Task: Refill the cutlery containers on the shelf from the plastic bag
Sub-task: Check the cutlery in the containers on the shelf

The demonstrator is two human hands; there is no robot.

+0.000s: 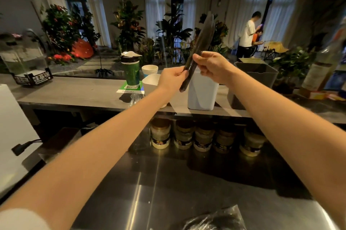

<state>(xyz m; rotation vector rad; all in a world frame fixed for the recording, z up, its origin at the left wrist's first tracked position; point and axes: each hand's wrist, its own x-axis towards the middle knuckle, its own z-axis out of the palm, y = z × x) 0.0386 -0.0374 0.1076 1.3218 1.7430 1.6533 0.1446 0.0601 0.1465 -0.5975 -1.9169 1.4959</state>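
Note:
Both my hands hold a bundle of dark plastic cutlery point(201, 42) tilted up to the right, above the grey shelf point(78, 93). My left hand point(173, 78) pinches the bundle's lower end. My right hand point(211, 65) grips it a little higher. Directly behind and below the bundle stands a white container point(203, 93) on the shelf. A dark grey container point(256, 76) sits to its right. The plastic bag point(215, 220) with dark cutlery lies on the steel counter at the bottom edge.
On the shelf stand two white cups point(150, 81), a green can point(132, 72) and a clear box point(26, 61) at the left. Jars point(161, 134) line up under the shelf. Bottles point(325, 61) stand at the right. A person point(248, 35) stands far behind among plants.

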